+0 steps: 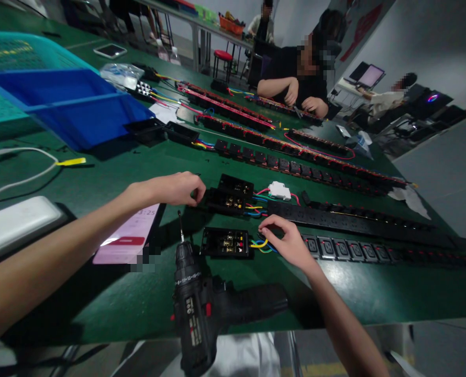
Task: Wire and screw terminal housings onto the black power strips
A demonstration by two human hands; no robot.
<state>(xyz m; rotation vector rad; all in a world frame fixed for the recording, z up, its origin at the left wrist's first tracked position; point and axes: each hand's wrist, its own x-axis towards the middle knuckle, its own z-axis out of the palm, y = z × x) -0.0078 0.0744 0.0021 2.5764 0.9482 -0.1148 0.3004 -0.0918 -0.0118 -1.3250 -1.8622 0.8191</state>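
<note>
My left hand [180, 188] hovers by the left ends of two black terminal boxes [227, 200], its fingers curled in; anything between the fingertips is hidden. My right hand [286, 241] is at the wires [262, 244] leaving the nearest terminal box [225, 243], with thumb and forefinger bent together; what they pinch, if anything, is unclear. That box lies open, with brass terminals showing, and its yellow, blue and green wires run to a black socket strip [339, 248]. In front of it a black power drill [196, 298] lies on its side, its bit pointing toward my left hand.
A lit phone [129, 235] lies under my left forearm, near a white device [21, 225]. Behind are a blue bin [79, 110], a white breaker [279, 190] and several socket strips [280, 163]. Across the green table [358, 293] a co-worker [296, 73] handles another strip.
</note>
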